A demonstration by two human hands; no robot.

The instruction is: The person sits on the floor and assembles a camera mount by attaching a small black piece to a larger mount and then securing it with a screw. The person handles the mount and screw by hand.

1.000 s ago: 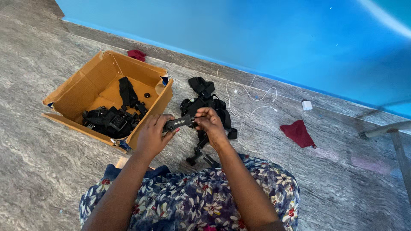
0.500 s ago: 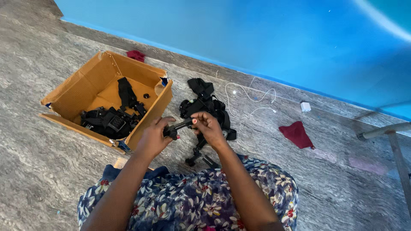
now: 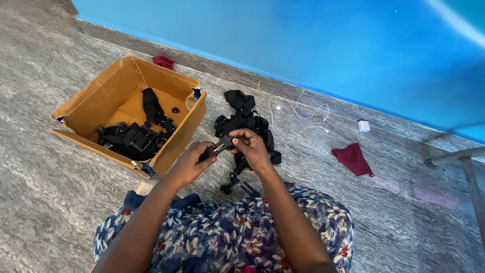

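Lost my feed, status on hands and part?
Left hand and right hand both grip small black clip. Black strap pile behind. Cardboard box left.

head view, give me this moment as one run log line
left hand: holds small black plastic part | right hand: pinches same part | nearby: open brown cardboard box, black strap pile on grey floor

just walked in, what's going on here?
A person sits on the floor holding a small black clip between both hands: left hand under it, right hand at its far end. Just beyond lies a pile of black straps. An open cardboard box at the left holds more black strap gear. A white cable and a red cloth lie on the floor by the blue wall.
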